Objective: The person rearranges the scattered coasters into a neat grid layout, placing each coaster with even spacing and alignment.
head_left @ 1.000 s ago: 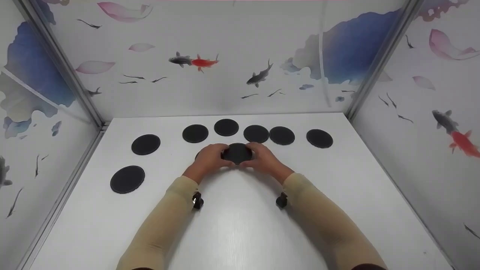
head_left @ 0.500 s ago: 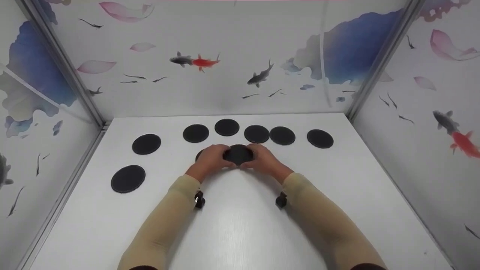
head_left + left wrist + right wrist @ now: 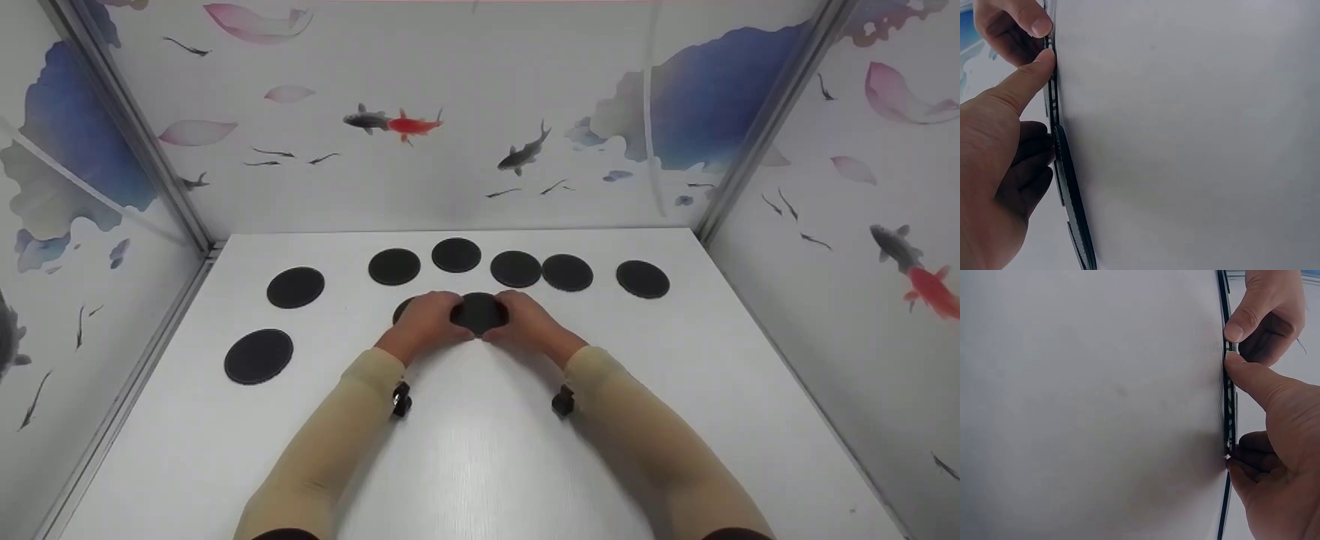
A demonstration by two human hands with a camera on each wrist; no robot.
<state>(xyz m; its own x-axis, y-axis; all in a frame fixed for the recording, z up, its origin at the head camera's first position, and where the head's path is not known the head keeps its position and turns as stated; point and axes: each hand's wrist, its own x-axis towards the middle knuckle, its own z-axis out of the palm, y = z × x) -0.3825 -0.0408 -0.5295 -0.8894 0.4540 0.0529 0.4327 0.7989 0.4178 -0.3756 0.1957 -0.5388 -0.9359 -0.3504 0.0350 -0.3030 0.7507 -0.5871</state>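
Observation:
In the head view a round black coaster point(image 3: 480, 315) sits between my two hands at the middle of the table. My left hand point(image 3: 429, 324) grips its left side, and my right hand point(image 3: 528, 322) grips the right. Both thumbs lie along the near edge, tips close together. Seen edge-on in the right wrist view, the held piece point(image 3: 1230, 405) shows a layered rim with light gaps, low against the table. Another coaster point(image 3: 402, 307) is partly hidden behind my left hand; the left wrist view shows a black disc edge point(image 3: 1075, 202) beside that hand's fingers.
Several more black coasters lie flat on the white table point(image 3: 480, 450). Two of them are at the left, one point(image 3: 259, 356) nearer me. Others run along the back, including a side-by-side pair point(image 3: 516, 268) and one at right point(image 3: 643, 279). Printed walls point(image 3: 450, 180) enclose the table.
Both hands, with the coaster between them, have shifted slightly toward me. A little more of the coaster behind my left hand shows. The other coasters stay where they were.

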